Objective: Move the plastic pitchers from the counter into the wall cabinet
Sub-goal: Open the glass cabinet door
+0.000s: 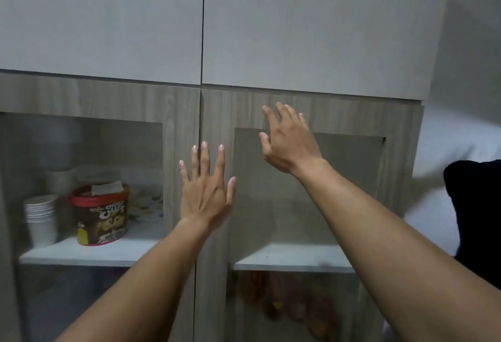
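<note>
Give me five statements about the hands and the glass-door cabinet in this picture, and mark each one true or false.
1. Both hands are empty. True: the left hand and the right hand are open with fingers spread.
2. A pitcher stands on the shelf behind the right glass door. False: that shelf shows nothing on it.
3. A red-lidded tub sits behind the left glass door. True.
4. The stack of white cups is to the right of the tub. False: it stands to its left.
5. The left hand is raised higher than the right. False: the right hand is higher, near the top of the door frame.
</note>
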Motion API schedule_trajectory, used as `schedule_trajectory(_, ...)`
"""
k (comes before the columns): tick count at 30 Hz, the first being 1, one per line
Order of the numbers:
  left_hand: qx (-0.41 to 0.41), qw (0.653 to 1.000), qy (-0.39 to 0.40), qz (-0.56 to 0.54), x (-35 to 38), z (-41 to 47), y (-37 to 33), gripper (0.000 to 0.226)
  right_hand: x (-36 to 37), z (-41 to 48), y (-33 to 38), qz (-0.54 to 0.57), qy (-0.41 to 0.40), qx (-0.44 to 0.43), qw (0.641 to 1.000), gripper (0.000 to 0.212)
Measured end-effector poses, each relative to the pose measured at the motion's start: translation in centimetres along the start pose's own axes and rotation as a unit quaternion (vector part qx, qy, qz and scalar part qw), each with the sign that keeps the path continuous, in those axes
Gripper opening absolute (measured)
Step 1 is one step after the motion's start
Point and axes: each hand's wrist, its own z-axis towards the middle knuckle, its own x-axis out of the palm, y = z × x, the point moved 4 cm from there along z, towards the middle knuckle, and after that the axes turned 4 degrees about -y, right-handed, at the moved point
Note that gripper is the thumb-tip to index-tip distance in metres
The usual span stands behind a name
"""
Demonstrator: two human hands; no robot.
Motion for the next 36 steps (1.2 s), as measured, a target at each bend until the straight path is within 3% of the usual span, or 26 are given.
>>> schedule_trajectory(8,-0.084,0.993,0.070,-0.051,7.7,-3.0,2.9,0.072,5.2,7.5,1.4,-0.011,0.008,-0.052,0.999,0.062)
schedule_trajectory(14,-0.113,0.993,0.030,-0.013,10.1,-2.5,3.0,0.068,7.3,10.0,2.1,-0.052,-0.017,-0.091,0.994,0.058)
schedule_trajectory(22,-0.171,0.985,-0.009,-0.031,10.7,-2.6,3.2,0.068,7.1,11.5,3.3,-0.061,-0.016,-0.048,0.997,0.059)
schedule_trajectory(27,-0.250,0.951,-0.051,-0.175,9.9,-4.1,2.9,0.070,5.6,11.8,3.8,-0.029,-0.028,-0.024,0.999,0.048)
schedule_trajectory(31,-0.322,0.912,-0.001,-0.256,8.1,-4.6,4.0,0.074,3.9,10.9,3.9,-0.024,-0.024,-0.028,0.999,0.052)
schedule_trajectory(36,-0.314,0.918,0.045,-0.239,4.8,-6.7,4.8,0.074,1.3,8.4,4.6,0.006,-0.031,-0.018,0.999,0.063)
